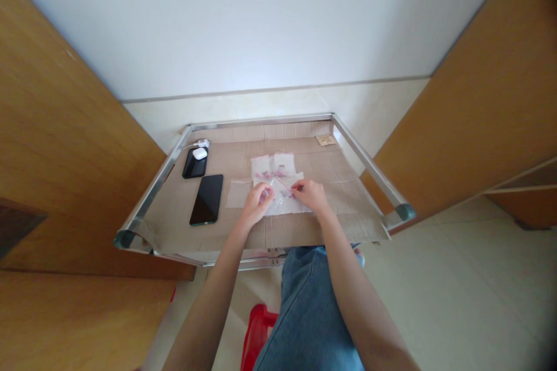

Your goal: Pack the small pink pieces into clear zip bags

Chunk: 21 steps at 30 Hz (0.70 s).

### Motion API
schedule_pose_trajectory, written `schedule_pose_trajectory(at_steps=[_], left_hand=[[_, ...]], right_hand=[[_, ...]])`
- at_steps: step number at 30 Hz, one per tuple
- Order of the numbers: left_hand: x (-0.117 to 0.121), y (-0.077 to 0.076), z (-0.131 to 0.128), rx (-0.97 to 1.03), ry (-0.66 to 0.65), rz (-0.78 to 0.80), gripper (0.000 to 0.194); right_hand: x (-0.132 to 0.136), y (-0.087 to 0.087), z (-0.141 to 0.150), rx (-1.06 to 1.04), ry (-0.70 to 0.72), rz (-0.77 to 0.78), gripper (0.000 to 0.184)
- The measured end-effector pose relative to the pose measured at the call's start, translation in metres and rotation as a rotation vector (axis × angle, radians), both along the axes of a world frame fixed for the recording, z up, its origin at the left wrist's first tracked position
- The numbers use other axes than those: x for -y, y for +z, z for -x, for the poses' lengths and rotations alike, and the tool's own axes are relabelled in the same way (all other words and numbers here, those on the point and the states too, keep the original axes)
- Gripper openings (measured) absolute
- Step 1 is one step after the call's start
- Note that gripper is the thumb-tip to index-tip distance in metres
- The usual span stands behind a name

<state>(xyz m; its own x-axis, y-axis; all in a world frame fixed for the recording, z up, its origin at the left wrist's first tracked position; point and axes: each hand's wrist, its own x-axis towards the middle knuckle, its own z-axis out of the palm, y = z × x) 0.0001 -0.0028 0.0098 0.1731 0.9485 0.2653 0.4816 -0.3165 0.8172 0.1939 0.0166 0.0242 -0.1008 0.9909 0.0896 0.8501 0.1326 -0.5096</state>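
Between my two hands is a small clear zip bag (282, 191), its pink-edged strip slanting toward my right fingers. My left hand (260, 202) is closed, with the fingertips pinching the bag's left side. At the other end, my right hand (310, 192) has thumb and fingers pressed together on the bag's edge. Beneath lies a white sheet (285, 210). Just beyond the hands are two more clear bags, one on the left (260, 163) and one on the right (284, 161), with small pink pieces (267, 174) near them, too small to make out.
Cardboard (235, 151) lines the metal-railed cart top (261, 123). To the left lie a black phone (207, 200), a second dark phone (194, 165) with a white earphone case (199, 153) on it, and a flat clear bag (238, 193). A red stool (257, 333) stands below.
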Motion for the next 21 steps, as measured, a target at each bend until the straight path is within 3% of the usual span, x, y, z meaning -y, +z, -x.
schedule_pose_trajectory(at_steps=[4,11,16,21], left_hand=[[0.0,-0.0016,0.0007,0.005,-0.009,-0.002,0.012],[0.001,0.0006,0.0004,0.006,-0.006,-0.001,0.011],[0.0024,0.0045,0.0,0.012,-0.022,-0.006,0.01],[0.0028,0.0039,0.0011,0.011,-0.035,-0.01,0.011]], right_hand=[[-0.0029,-0.0048,-0.0013,-0.137,-0.007,-0.024,0.016],[-0.0065,-0.0078,-0.0041,-0.655,0.078,0.023,0.022],[-0.0056,-0.0066,0.0018,-0.747,0.165,0.14,0.024],[-0.0047,-0.0047,0.0053,-0.751,0.22,0.157,0.026]])
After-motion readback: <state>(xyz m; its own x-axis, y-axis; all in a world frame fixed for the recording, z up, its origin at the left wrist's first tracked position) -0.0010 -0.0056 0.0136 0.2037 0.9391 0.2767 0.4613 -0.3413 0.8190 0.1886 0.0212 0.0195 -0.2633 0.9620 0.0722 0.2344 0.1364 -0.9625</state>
